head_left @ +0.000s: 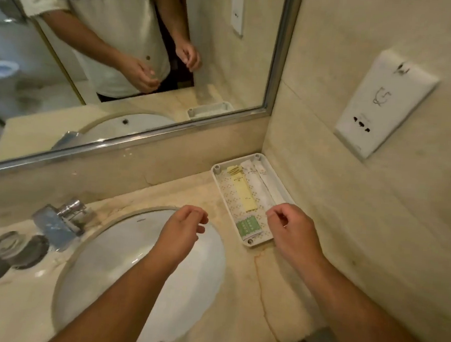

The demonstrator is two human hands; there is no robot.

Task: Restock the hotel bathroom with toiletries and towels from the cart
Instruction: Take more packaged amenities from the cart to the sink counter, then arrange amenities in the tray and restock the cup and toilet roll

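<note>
The flat white plastic tray (251,244) sits tucked in the beige stone counter (236,293) corner, likely to stay dry, its small toiletry packets (241,193) lined up - the right hand (292,230) over it and the left hand (184,229) beside hang loosely curled, empty.

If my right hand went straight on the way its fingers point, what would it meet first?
Most likely the white packets lying in the tray; the right hand is over the tray's near end, but its height is unclear.
</note>
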